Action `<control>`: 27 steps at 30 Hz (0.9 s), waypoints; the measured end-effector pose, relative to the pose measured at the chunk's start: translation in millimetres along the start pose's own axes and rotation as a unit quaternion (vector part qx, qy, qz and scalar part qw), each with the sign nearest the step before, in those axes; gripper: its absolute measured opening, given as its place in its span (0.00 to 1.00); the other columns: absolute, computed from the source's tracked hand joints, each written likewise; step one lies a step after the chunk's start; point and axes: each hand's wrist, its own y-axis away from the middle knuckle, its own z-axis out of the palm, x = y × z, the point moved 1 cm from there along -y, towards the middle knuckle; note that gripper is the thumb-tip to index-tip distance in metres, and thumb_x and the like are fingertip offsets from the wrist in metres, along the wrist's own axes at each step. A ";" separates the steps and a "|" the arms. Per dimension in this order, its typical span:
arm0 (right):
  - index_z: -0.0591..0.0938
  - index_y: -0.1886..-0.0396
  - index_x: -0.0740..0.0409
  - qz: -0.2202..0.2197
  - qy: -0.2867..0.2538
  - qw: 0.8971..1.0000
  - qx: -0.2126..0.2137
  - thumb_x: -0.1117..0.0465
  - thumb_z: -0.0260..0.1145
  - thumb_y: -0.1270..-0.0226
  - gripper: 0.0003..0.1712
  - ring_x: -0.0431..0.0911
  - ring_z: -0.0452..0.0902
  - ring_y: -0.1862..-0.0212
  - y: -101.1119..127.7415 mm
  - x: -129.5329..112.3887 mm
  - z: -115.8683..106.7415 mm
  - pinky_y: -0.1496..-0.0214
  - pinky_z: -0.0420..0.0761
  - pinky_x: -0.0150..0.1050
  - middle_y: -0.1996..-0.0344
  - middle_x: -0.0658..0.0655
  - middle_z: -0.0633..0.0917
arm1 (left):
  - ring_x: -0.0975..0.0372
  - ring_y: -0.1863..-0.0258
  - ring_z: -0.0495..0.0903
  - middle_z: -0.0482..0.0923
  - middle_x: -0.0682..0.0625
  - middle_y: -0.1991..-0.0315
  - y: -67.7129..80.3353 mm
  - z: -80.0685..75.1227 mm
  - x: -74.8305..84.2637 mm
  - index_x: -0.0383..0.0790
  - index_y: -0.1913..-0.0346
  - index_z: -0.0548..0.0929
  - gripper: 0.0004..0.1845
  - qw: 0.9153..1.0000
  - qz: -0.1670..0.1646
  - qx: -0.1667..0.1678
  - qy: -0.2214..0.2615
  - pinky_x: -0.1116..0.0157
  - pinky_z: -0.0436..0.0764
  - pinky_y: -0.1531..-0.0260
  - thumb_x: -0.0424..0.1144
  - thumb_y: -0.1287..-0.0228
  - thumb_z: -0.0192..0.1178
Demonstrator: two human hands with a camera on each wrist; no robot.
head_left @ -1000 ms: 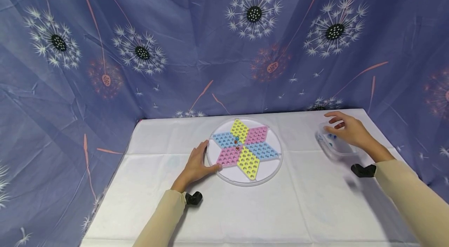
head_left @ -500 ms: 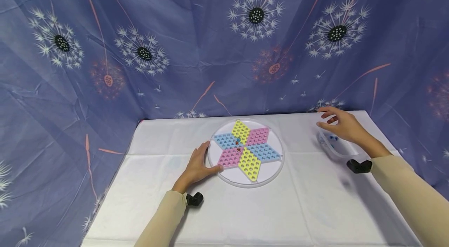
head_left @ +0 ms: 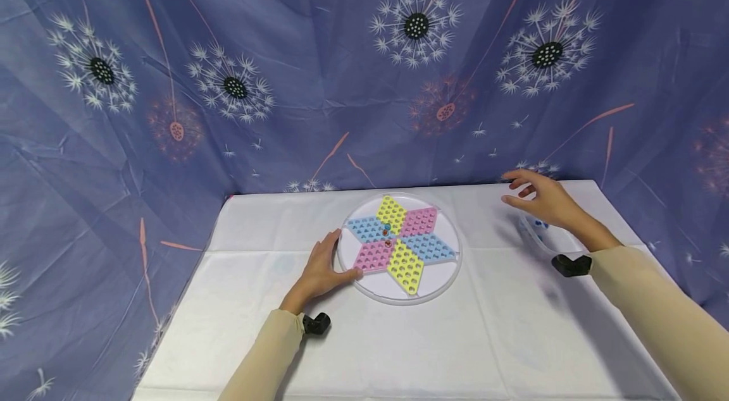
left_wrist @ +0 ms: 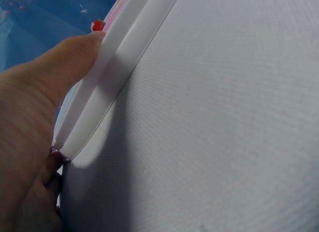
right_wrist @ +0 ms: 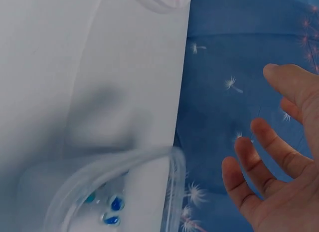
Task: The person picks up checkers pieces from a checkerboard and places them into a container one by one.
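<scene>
A round white Chinese checkers board (head_left: 364,287) with a pink, yellow and blue star lies on the table. Three marbles sit near its centre; the blue marble (head_left: 387,227) and a red marble (left_wrist: 97,25) stand out. My left hand (head_left: 320,269) holds the board's left rim, thumb on the near edge and fingers along the side. Raised just left of the clear plastic box (right_wrist: 109,164), my right hand (head_left: 543,200) has its thumb apart from loosely bent fingers, with nothing visible between them. Several blue and green marbles (right_wrist: 115,203) lie inside the box.
White cloth covers the table (head_left: 444,350). Behind it hangs a blue curtain (head_left: 319,72) with dandelion prints, close to the table's back edge. The box stands near the right back of the table.
My right hand has moved left from above the box, uncovering more of it. My left hand stays on the board's rim, and the marbles on the board have not moved.
</scene>
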 end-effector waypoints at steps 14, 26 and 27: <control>0.76 0.32 0.54 -0.029 -0.039 0.999 -0.024 0.53 0.71 0.28 0.29 0.59 0.80 0.48 -31.1 -31.5 29.0 0.50 0.84 0.58 0.45 0.66 0.82 | 0.48 0.19 0.49 0.54 0.40 0.19 0.2 0.9 0.8 0.37 0.18 0.53 0.62 1.000 0.010 0.007 0.005 0.52 0.42 0.18 0.60 0.47 0.76; 0.76 0.31 0.54 -0.057 -0.068 0.994 -0.058 0.54 0.72 0.29 0.29 0.57 0.81 0.49 -55.3 -61.0 67.4 0.51 0.85 0.55 0.45 0.65 0.83 | 0.48 0.19 0.49 0.53 0.41 0.19 -0.8 1.0 0.2 0.38 0.18 0.52 0.61 1.000 0.007 0.006 0.004 0.52 0.42 0.18 0.59 0.46 0.76; 0.77 0.31 0.55 -0.063 -0.070 0.994 -0.062 0.55 0.72 0.29 0.29 0.57 0.81 0.49 -57.0 -62.8 70.7 0.50 0.85 0.56 0.45 0.65 0.83 | 0.48 0.19 0.49 0.53 0.41 0.19 -1.0 1.0 0.1 0.38 0.18 0.52 0.61 1.000 0.007 0.006 0.004 0.52 0.42 0.18 0.59 0.46 0.76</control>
